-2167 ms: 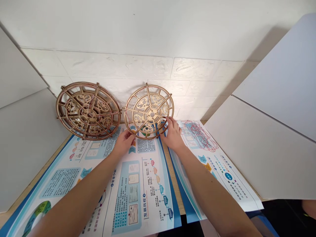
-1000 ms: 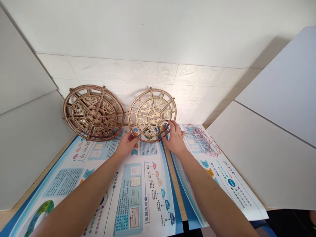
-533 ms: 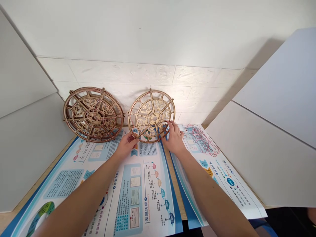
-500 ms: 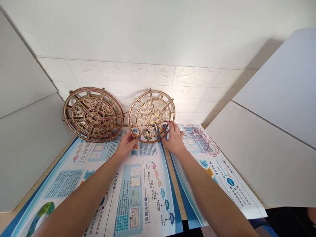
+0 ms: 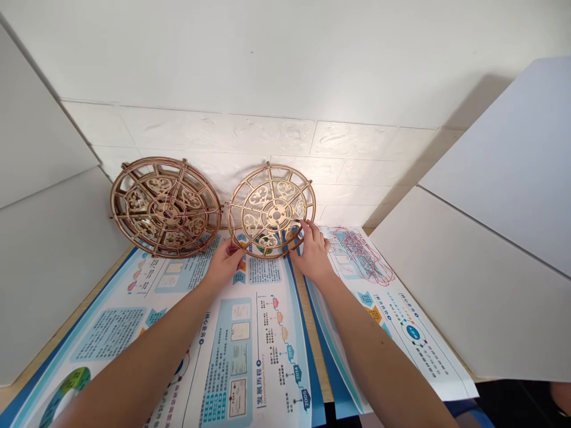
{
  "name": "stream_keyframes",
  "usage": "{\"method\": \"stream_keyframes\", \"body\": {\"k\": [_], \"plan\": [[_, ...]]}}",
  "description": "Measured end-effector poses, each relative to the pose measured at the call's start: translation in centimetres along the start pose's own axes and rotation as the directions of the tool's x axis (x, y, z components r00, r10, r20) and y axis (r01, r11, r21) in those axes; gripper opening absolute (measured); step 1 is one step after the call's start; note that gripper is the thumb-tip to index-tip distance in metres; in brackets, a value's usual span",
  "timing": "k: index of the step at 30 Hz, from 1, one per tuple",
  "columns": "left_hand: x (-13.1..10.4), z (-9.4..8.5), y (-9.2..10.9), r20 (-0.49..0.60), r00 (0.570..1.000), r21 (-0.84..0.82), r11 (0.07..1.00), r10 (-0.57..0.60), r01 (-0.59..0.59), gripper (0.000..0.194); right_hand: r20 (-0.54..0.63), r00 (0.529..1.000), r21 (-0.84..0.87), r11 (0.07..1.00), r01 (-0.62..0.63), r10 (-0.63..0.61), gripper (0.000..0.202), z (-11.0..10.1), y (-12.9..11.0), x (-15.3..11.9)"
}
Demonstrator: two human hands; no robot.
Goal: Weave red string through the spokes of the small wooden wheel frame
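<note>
An openwork wooden wheel stands tilted back near the brick-pattern wall, with reddish wire running along its left rim. My left hand pinches the wheel's lower left edge between thumb and fingers. On the lower right rim, my right hand grips with its thumb below and fingers above. Left of this wheel, several similar wooden wheels lean in a stack, also carrying reddish wire.
Printed posters cover the wooden table. A loose tangle of red wire lies on the right poster. White panels rise at left and right, and a white wall stands behind.
The view has shifted slightly, so everything sits a little further left. Both hands keep their hold on the wheel, which has hardly moved.
</note>
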State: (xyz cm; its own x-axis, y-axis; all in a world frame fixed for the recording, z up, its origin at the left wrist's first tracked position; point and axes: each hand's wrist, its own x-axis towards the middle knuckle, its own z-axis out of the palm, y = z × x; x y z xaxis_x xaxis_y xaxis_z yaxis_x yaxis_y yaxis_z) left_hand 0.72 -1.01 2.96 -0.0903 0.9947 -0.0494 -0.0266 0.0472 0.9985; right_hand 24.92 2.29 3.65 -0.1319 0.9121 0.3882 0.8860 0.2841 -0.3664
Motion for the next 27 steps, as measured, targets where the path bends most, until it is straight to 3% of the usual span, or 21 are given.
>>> {"method": "stream_keyframes", "body": {"k": [6,13,20,27], "plan": [[0.33,0.06,-0.45,-0.004,1.000,-0.015,1.000,-0.006,0.005,0.022,-0.007,1.000,-0.008,1.000,0.002,-0.002,0.079,-0.07,0.03,-0.02],[0.54,-0.24,-0.83,0.052,0.998,-0.151,0.988,-0.033,0.040,0.030,-0.007,1.000,0.008,1.000,0.006,-0.006,0.077,0.25,0.23,-0.01],[0.30,-0.65,-0.74,0.116,0.993,-0.148,0.988,-0.019,0.037,0.030,0.003,1.000,0.000,1.000,0.016,-0.016,0.078,0.52,0.39,0.06],[0.60,0.03,-0.88,0.018,1.000,-0.108,0.994,-0.019,0.021,0.027,-0.019,1.000,0.003,1.000,0.007,-0.007,0.077,0.28,0.20,-0.01]]}}
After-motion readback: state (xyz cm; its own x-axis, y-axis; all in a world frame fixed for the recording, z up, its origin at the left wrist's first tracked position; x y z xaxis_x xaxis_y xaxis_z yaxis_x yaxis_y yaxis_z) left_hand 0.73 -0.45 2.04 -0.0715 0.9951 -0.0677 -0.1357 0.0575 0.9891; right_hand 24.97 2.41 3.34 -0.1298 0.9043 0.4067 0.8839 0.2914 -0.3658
